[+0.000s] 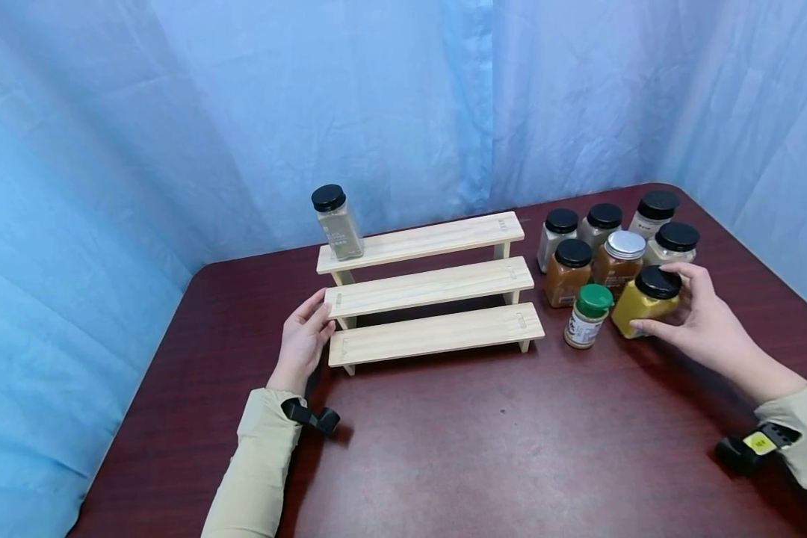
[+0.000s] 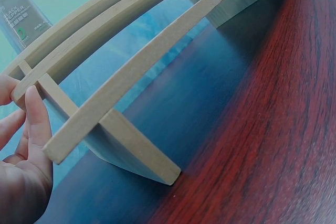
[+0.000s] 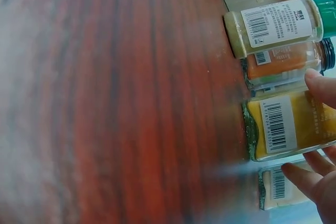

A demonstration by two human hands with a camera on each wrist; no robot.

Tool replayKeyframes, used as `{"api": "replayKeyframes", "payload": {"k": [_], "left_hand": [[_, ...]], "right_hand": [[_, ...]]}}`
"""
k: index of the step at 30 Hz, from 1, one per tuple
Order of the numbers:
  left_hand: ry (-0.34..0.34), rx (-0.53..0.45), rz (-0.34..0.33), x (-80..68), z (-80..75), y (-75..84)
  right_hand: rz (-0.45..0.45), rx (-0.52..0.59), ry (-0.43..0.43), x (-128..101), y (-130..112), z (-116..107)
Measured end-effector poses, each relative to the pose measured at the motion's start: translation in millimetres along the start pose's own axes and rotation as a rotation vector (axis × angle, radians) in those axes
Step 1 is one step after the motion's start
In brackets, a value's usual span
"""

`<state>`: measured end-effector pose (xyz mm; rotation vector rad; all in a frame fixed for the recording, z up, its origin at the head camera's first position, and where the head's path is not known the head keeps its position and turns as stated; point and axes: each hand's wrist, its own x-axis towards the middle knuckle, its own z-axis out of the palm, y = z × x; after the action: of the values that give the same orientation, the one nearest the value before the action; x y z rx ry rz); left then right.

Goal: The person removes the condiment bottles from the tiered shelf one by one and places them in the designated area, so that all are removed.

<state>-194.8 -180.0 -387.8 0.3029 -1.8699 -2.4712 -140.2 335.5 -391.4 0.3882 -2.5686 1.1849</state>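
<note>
Head view. Three-step wooden rack [image 1: 430, 291] standing mid-bench on dark red bench [image 1: 498, 448]. One clear jar with black cap [image 1: 337, 222] upright on left end of top step. Left hand [image 1: 304, 338] at left end of rack, fingers straight and relaxed against middle step's end, gripping nothing. Cluster of spice jars [image 1: 612, 246] right of rack, standing close together. Right hand [image 1: 696, 317] curled round yellow jar [image 1: 645, 301] at front right of cluster, thumb on near side, fingers over far side by black lid. Green-capped bottle [image 1: 587, 316] just beside yellow jar, on its left.

Left wrist view. Left hand [image 2: 23, 150] with fingertips [image 2: 35, 106] touching end of rack [image 2: 131, 72]; fingers extended, not wrapped. Clear jar [image 2: 23, 17] visible at upper left.

Right wrist view. Yellow jar [image 3: 289, 124] upright on bench [image 3: 121, 98], barcode label facing camera; fingers [image 3: 307, 177] of right hand [image 3: 320, 182] closed about its sides. Green-capped bottle [image 3: 275, 24] and an orange-filled jar [image 3: 283, 61] just beside.

Judgement on handling: yellow jar probably glass, rigid, smooth-walled, moderately heavy when full, breakable if dropped or knocked against neighbours. Best taken round flat sides below lid, lifted straight up clear of green-capped bottle. Rack light, liable to slide unless steadied.
</note>
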Motion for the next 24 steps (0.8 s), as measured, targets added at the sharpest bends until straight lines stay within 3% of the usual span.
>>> {"api": "replayKeyframes", "payload": {"k": [5, 11, 20, 24], "left_hand": [[-0.005, -0.001, 0.005, 0.1, 0.0, 0.5], [-0.006, -0.004, 0.006, 0.0, 0.0, -0.3], [-0.005, -0.009, 0.007, 0.3, -0.6, -0.9], [-0.004, -0.004, 0.005, 0.5, -0.3, -0.9]], "right_hand": [[-0.01, -0.005, 0.004, 1, -5, -3], [0.06, -0.029, 0.024, 1, -9, -11], [0.074, -0.091, 0.103, 6, 39, -19], [0.091, -0.054, 0.138, 6, 16, -24]]}}
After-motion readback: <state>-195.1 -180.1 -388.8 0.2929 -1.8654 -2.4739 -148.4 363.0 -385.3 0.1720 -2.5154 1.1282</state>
